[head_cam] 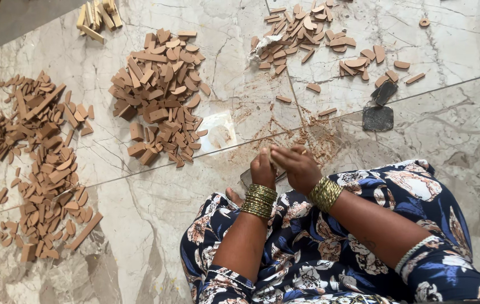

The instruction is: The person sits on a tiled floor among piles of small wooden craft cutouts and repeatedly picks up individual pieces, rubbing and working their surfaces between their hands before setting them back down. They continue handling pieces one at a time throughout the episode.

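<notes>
A pale marble floor (155, 214) is seen from the head view, strewn with brown dust. Both hands are brought together above the lap, seemingly so that a small pale piece (272, 159) can be worked over a dark pad (247, 177) lying on the floor. The left hand (262, 169) is closed around the piece; the right hand (295, 166) is pinched onto its top. Sorted heaps of brown wooden pieces (158, 95) are spread well apart, within reach.
</notes>
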A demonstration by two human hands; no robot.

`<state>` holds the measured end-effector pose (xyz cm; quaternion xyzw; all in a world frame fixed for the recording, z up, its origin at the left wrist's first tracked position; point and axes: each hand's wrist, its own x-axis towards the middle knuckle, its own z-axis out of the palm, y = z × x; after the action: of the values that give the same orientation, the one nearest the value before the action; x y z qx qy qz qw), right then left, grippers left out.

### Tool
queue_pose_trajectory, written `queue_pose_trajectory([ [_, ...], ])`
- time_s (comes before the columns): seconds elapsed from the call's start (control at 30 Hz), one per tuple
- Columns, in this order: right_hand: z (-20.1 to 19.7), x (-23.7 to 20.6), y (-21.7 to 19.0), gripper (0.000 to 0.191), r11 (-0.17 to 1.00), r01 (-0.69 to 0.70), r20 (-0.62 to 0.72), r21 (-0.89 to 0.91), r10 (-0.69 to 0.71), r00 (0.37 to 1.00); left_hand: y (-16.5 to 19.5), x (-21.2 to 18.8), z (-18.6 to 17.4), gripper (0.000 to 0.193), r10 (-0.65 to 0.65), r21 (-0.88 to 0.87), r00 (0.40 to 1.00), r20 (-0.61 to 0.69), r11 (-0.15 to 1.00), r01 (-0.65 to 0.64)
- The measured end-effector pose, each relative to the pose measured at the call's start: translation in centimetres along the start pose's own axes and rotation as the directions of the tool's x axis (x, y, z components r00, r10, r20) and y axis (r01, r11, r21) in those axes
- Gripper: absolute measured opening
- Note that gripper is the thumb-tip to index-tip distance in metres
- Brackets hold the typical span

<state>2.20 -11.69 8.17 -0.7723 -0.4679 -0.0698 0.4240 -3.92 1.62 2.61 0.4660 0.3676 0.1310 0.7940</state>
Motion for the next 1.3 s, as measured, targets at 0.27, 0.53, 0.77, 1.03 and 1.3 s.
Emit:
queue_pose_trajectory([
  [0.27,-0.2,-0.4,-0.7,0.036,0.999,0.026,0.055,-0.038,-0.024,0.998,0.3,0.2,-0.2,0.034,-0.071,-0.087,0.997,-0.022,0.994,0.069],
  [0.53,-0.6,0.9,-1.1,0.042,0.996,-0.085,0.05,0.013,0.084,0.995,0.8,-0.6,0.1,0.039,0.017,0.025,1.0,0.008,1.0,-0.017],
  [0.77,-0.1,0.6,-0.9,0.037,1.0,0.026,0.064,-0.016,-0.025,0.998,2.2,-0.3,-0.2,0.033,-0.091,-0.032,0.988,-0.124,0.996,0.087],
  [1.03,-0.6,0.7,-1.6,0.041,0.998,0.024,0.03,0.052,-0.026,0.999,0.3,-0.1,-0.8,0.042,0.032,-0.017,0.999,-0.012,0.999,-0.032],
  [1.3,-0.8,-0.5,-0.2,0.04,0.855,0.052,-0.033,0.515,-0.041,0.999,1.7,1.4,-0.9,0.04,-0.129,-0.27,0.985,-0.117,0.958,0.094],
])
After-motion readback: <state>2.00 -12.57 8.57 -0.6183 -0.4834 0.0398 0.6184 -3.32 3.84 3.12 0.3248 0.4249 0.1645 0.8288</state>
